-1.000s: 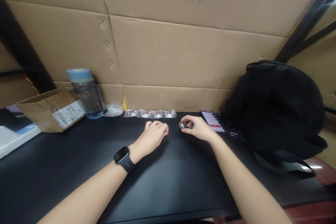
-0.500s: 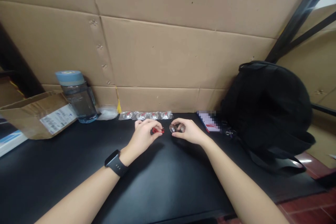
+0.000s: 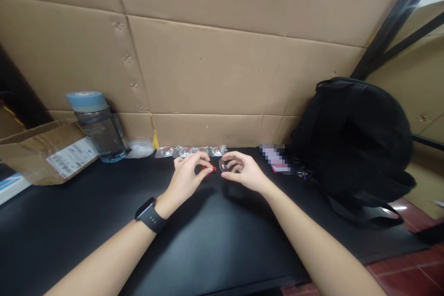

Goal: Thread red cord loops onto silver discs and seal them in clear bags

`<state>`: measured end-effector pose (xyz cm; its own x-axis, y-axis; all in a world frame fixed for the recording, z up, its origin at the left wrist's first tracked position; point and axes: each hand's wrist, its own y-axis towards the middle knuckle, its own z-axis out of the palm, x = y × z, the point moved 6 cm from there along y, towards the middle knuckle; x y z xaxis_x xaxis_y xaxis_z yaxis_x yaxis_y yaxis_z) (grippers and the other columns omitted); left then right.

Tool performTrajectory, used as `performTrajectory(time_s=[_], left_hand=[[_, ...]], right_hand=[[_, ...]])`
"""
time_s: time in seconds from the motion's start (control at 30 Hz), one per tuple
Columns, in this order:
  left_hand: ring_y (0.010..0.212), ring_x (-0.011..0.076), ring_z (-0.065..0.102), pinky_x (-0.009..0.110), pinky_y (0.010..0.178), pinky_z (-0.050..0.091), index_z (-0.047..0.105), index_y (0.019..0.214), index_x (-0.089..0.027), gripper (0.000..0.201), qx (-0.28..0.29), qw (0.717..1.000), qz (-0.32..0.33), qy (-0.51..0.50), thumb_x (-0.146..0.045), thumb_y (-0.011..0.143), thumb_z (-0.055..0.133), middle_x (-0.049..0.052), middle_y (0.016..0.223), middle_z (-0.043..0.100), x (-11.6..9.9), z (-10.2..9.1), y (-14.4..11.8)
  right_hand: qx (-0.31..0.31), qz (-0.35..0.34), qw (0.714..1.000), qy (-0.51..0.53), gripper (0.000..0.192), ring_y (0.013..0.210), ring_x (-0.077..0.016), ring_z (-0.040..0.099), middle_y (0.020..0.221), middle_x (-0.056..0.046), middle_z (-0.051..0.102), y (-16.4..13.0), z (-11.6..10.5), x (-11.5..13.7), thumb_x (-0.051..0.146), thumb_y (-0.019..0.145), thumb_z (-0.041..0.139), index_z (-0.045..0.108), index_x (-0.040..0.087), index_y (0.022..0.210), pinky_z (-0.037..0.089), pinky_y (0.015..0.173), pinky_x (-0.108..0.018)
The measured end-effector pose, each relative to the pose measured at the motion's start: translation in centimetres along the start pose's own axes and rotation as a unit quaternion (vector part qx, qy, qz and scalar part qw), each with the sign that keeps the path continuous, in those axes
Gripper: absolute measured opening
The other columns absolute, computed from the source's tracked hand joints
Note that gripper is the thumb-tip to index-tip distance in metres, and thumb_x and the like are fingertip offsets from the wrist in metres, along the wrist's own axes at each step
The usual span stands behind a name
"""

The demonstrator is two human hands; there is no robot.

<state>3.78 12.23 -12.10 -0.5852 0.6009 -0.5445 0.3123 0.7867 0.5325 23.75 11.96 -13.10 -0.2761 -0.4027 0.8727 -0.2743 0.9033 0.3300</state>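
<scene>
In the head view, the left hand (image 3: 189, 176), a dark smartwatch (image 3: 150, 215) on its wrist, pinches a small red piece (image 3: 211, 169) between thumb and fingertips, just above the black tabletop (image 3: 215, 245). The right hand (image 3: 243, 173), close beside it, curls thumb and fingers around a small clear round shell (image 3: 225, 165), its open side turned toward the red piece; the two items sit nearly touching in the gap between the hands. To bring the red piece and the shell together cleanly, I judge it best to keep the right hand steady, hold the shell lightly at its rim so the thin plastic does not flex, and guide the red piece straight in with the left fingertips rather than at a slant. The shell looks glossy, transparent and domed; the red piece is tiny and matt, its exact shape too small to tell. Just beyond the fingertips lies a row of clear packets (image 3: 190, 151), each with a red centre, crinkled and shiny. Farther left of the left hand stand a smoky plastic water bottle (image 3: 97, 125) with a blue lid and an open cardboard box (image 3: 45, 152); right of the right hand slumps a soft black backpack (image 3: 357, 138). Corrugated cardboard sheets (image 3: 225, 64) back everything.
</scene>
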Motion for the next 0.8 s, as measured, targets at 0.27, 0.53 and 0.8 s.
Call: performTrajectory(time_s=[0.27, 0.53, 0.8], left_hand=[[0.102, 0.0209, 0.068, 0.04, 0.097, 0.042, 0.047, 0.106, -0.025, 0.02, -0.008, 0.994, 0.026, -0.104, -0.019, 0.092, 0.059, 0.001, 0.096, 0.072, -0.9, -0.2, -0.1], [0.098, 0.0178, 0.067, 0.034, 0.093, 0.048, 0.045, 0.103, -0.024, 0.019, -0.01, 0.976, 0.028, -0.216, -0.019, 0.092, 0.059, 0.003, 0.099, 0.065, -1.6, 0.3, -0.4], [0.096, 0.0178, 0.066, 0.033, 0.092, 0.048, 0.047, 0.1, -0.024, 0.02, -0.037, 0.98, 0.029, -0.192, -0.015, 0.088, 0.06, 0.002, 0.096, 0.063, -1.8, -0.1, -0.5]], right_hand=[[-0.028, -0.044, 0.997, 0.05, 0.051, 0.102, -0.0233, 0.07, 0.118, -0.008, 0.072, -0.6, 1.8, 1.7, 0.027, 0.07, 0.088, 0.066, 0.023, 0.115, 0.055, 0.081, -0.035], [-0.057, -0.08, 0.995, -0.01, 0.052, 0.105, -0.0231, 0.068, 0.115, -0.006, 0.072, -1.0, 2.4, 2.8, 0.027, 0.07, 0.089, 0.069, 0.027, 0.118, 0.054, 0.08, -0.034], [-0.066, -0.069, 0.995, -0.001, 0.052, 0.097, -0.0219, 0.066, 0.111, -0.005, 0.072, -1.0, 2.4, 2.9, 0.028, 0.068, 0.091, 0.07, 0.027, 0.116, 0.053, 0.076, -0.033]])
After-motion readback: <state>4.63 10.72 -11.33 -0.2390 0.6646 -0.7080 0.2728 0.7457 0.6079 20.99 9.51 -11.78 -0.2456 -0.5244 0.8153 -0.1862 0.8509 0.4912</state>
